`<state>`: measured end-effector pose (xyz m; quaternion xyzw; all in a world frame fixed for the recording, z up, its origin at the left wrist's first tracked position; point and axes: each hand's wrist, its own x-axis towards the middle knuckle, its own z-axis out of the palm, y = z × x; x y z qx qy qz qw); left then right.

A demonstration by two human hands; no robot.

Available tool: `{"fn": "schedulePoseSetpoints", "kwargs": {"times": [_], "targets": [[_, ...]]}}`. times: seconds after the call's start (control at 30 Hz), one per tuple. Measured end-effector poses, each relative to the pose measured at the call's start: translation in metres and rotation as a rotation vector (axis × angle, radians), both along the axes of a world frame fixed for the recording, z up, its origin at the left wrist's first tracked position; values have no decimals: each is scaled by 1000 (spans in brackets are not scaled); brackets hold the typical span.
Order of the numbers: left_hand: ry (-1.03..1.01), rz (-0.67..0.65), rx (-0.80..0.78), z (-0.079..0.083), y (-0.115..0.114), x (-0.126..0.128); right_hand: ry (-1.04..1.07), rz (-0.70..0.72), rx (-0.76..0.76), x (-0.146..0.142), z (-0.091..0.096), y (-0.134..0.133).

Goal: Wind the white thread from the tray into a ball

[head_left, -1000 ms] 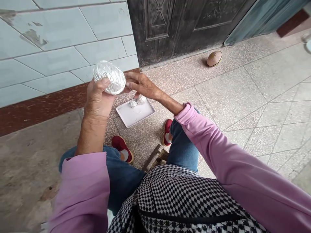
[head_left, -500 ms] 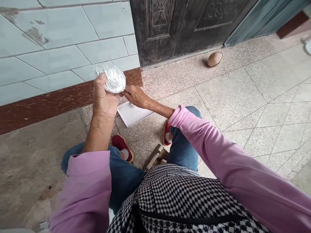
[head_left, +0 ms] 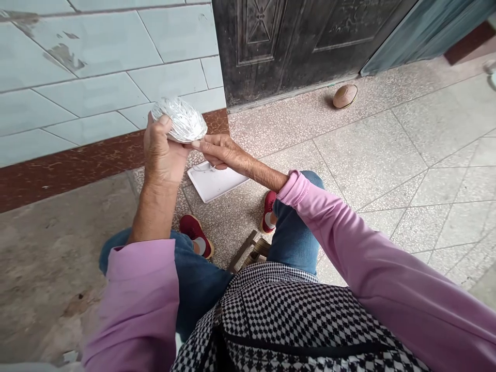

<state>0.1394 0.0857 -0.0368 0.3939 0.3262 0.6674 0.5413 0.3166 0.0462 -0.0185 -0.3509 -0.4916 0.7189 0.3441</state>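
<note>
A ball of shiny white string, wound in many crossing strands, is held up in front of the tiled wall. My left hand grips it from below and the left, thumb over its near side. At its lower right edge, my right hand is closed in a pinch. A thin loose strand hangs below the right fingers, above a shallow white tray on the floor. The fingertips of the right hand are partly hidden by the ball.
A tiled wall stands close at the left, beside a dark carved door. A brownish ball lies by the door sill. Below me is a wooden stool, between my red shoes.
My right hand has turned slightly, its thumb now showing on top by the ball's lower edge. The ball has tilted a little in my left hand.
</note>
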Motion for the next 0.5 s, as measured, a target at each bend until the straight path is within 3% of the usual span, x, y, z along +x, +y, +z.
{"fn": "schedulePoseSetpoints", "kwargs": {"times": [0.3, 0.5], "targets": [[-79, -78, 0, 11, -11, 3, -6, -156, -159, -11, 32, -15], [11, -48, 1, 12, -12, 6, 30, -157, -95, -13, 26, -18]]}}
